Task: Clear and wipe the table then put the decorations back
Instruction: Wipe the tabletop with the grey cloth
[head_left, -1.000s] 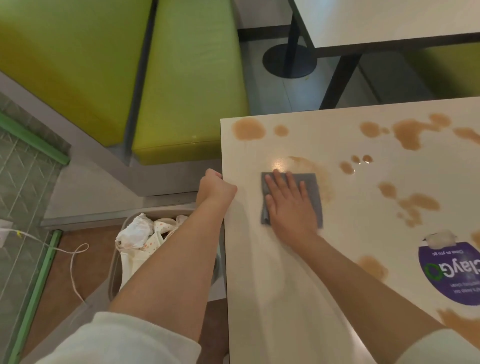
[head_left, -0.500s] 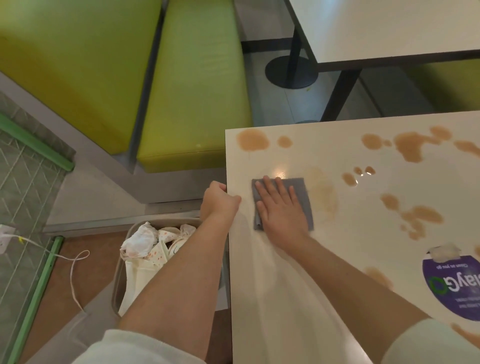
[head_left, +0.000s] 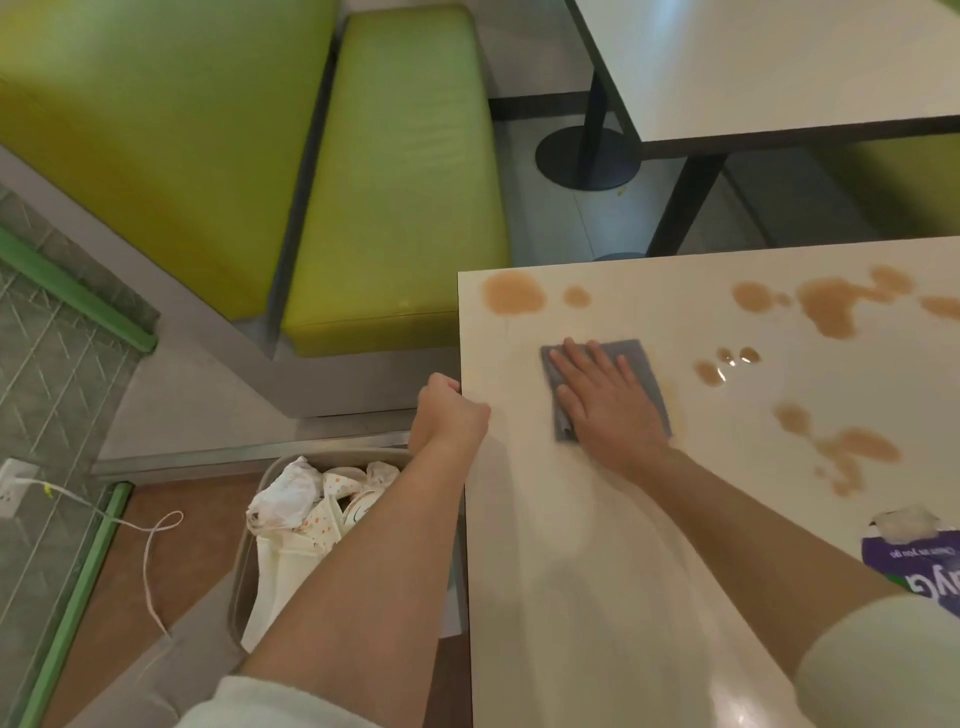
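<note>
Spills (head_left: 826, 306) could be smeared, not lifted, if the grey cloth (head_left: 639, 364), pressed flat under the open right hand (head_left: 608, 405) on the surface (head_left: 597, 571), saturates; the left hand (head_left: 447, 415) apparently grips the edge.

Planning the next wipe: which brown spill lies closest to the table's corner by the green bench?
The large round spill, at the far left corner of the table; the other spills lie farther right, beyond the grey cloth.
</note>
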